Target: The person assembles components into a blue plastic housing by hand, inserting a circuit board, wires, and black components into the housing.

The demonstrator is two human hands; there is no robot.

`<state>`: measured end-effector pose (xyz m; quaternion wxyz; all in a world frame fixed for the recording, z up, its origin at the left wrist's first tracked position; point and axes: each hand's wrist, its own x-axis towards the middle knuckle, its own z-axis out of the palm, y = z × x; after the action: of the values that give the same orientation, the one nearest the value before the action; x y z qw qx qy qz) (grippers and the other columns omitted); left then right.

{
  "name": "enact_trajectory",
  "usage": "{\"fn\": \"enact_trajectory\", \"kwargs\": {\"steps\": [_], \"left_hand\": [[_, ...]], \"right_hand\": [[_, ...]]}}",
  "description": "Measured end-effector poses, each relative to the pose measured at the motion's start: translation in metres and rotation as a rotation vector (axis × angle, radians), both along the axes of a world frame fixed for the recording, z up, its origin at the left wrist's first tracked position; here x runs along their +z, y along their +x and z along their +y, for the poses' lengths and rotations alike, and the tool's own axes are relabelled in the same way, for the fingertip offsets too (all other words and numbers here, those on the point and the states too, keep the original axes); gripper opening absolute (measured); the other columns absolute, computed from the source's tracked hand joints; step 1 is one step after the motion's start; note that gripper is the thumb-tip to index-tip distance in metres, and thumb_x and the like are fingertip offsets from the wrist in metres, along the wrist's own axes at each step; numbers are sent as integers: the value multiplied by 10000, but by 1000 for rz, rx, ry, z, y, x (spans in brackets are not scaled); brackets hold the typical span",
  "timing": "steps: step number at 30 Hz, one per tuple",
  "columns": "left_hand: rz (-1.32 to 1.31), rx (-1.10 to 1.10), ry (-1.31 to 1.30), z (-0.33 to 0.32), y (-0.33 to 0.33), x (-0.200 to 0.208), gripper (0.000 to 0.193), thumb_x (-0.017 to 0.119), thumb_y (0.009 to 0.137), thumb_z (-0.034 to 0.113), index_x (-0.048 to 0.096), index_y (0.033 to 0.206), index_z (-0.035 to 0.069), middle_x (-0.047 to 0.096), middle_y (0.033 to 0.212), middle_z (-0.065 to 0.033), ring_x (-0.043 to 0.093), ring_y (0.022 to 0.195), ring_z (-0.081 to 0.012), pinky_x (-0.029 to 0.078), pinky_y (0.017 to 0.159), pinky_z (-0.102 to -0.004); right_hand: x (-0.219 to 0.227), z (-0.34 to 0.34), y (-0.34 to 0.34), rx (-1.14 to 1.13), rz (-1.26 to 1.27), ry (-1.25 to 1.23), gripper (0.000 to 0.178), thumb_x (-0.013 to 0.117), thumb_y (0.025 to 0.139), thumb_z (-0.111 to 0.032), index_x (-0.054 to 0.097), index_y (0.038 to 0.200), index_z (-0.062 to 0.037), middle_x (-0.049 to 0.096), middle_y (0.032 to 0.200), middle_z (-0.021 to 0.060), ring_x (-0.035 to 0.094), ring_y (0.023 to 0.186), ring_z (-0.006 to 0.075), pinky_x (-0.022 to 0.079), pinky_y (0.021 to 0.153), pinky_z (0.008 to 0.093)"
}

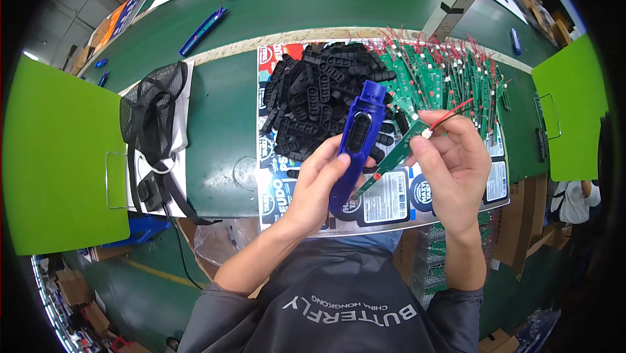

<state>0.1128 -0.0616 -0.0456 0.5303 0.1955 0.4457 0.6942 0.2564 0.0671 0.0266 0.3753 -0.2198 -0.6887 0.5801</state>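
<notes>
My left hand is closed around a long blue plastic housing, held tilted with its narrow end up. A black rubber button pad sits in the oval opening of the housing. Between the thumb and fingers of my right hand is a narrow green circuit board, with a white connector and red and black wires at its upper end. The board slants down toward the housing; whether its lower end touches it I cannot tell. Behind the housing lies a heap of black rubber button pads.
Many green circuit boards with red wires lie right of the pads on a printed sheet. Blue housings rest on the green conveyor beyond. A black mesh bag lies left. Green panels flank the bench; a metal post rises behind.
</notes>
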Motion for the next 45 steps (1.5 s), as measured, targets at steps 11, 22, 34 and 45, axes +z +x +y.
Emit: {"fn": "enact_trajectory", "kwargs": {"steps": [11, 22, 34, 45], "left_hand": [[-89, 10, 57, 3, -1, 1, 435, 403, 1101, 334, 506, 1368, 6, 678, 1025, -103, 632, 782, -130, 545, 709, -281], [-62, 6, 37, 3, -1, 1, 472, 391, 1102, 347, 485, 1419, 10, 682, 1055, -103, 635, 784, -122, 541, 684, -263], [-18, 18, -4, 6, 3, 8, 425, 387, 1090, 342, 529, 1320, 14, 657, 960, -80, 643, 778, -139, 540, 667, -279], [-37, -1, 21, 3, 4, 2, 472, 410, 1097, 335, 483, 1430, 9, 671, 1048, -85, 633, 778, -112, 526, 668, -249]], "right_hand": [[-11, -11, -20, 36, -57, 162, 315, 641, 916, 95, 574, 1223, 63, 665, 950, 102, 661, 740, 109, 520, 659, 223], [-20, -14, -24, -4, -22, 179, 250, 696, 864, 77, 671, 1110, 36, 665, 873, 79, 684, 662, 102, 512, 607, 238], [-18, -13, -23, -1, -51, 169, 250, 701, 862, 67, 673, 1106, 19, 667, 847, 73, 697, 633, 109, 495, 589, 237], [-20, -14, -22, 19, -69, 129, 235, 697, 871, 61, 679, 1101, 19, 664, 908, 83, 700, 658, 110, 509, 588, 234]]}}
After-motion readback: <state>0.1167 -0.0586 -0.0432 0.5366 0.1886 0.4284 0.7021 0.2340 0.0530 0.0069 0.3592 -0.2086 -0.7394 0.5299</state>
